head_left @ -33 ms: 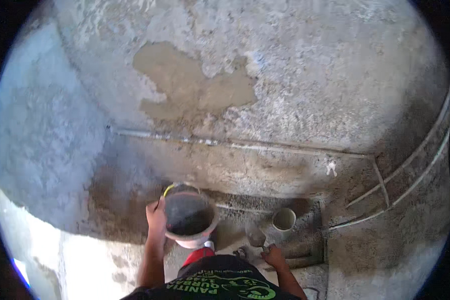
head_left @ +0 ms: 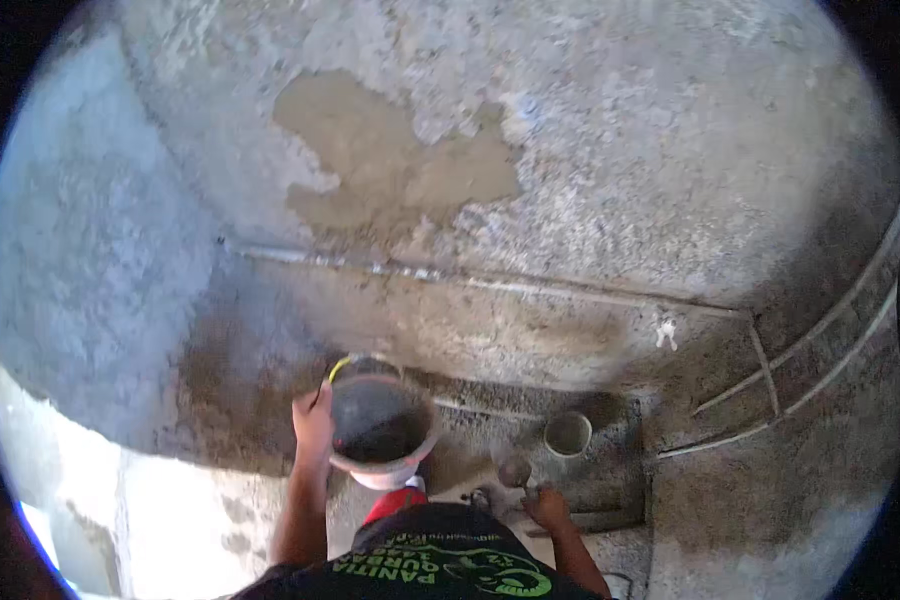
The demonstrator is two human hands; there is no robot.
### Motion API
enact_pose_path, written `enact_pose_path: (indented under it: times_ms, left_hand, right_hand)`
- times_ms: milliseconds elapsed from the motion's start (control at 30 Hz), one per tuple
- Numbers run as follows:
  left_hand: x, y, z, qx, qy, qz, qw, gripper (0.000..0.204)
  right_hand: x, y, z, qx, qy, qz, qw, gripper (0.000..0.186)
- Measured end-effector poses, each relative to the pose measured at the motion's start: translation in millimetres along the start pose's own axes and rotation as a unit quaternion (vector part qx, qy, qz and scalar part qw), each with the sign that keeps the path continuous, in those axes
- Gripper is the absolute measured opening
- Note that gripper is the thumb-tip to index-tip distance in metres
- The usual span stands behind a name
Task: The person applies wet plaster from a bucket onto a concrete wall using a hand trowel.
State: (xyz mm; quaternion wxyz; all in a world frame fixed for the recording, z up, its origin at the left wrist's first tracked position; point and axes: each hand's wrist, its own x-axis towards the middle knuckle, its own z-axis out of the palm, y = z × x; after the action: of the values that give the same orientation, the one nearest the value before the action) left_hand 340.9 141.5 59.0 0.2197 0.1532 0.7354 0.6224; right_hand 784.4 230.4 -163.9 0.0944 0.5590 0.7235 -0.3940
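My left hand (head_left: 313,425) grips the rim of a pale bucket (head_left: 382,470) with a yellow handle, held in front of my chest. Dark wet mortar fills the bucket. My right hand (head_left: 548,507) is lower right, closed around the handle of a small round-headed scoop (head_left: 515,470) that points up and left. A pale round cup (head_left: 568,434) stands just beyond the scoop, in a shallow grey recess (head_left: 620,470) at the foot of the wall.
A rough grey plastered wall (head_left: 620,150) fills the view, with a brown fresh patch (head_left: 390,170) high up. A thin white pipe (head_left: 470,280) runs across it, and more thin lines (head_left: 830,330) slant up on the right. A bright pale slab (head_left: 170,520) lies lower left.
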Motion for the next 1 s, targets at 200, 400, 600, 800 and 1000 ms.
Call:
enact_pose_path:
  times_ms: [200, 400, 600, 800, 1000]
  left_hand:
    - [-4.5, 19.1, 9.1, 0.086, -0.043, 0.032, 0.995, 0.044]
    - [5.2, 23.9, -5.7, 0.098, -0.114, 0.086, 0.985, 0.045]
    - [17.2, 27.9, -18.9, 0.123, -0.154, 0.17, 0.966, 0.045]
    - [40.9, 29.8, -28.1, 0.144, -0.165, 0.208, 0.954, 0.045]
    - [77.5, 1.4, -19.6, 0.099, -0.182, 0.089, 0.974, 0.043]
  right_hand:
    - [-7.7, -35.7, -56.1, 0.076, 0.209, -0.148, 0.964, 0.053]
    - [-53.2, -201.1, -161.6, 0.048, 0.204, -0.302, 0.93, 0.039]
    - [-32.0, -338.9, -128.4, -0.414, 0.064, -0.406, 0.812, 0.015]
    - [8.5, -406.6, -39.1, -0.571, -0.01, -0.461, 0.68, 0.018]
    - [28.3, -423.1, -50.6, -0.449, -0.189, -0.411, 0.771, 0.019]
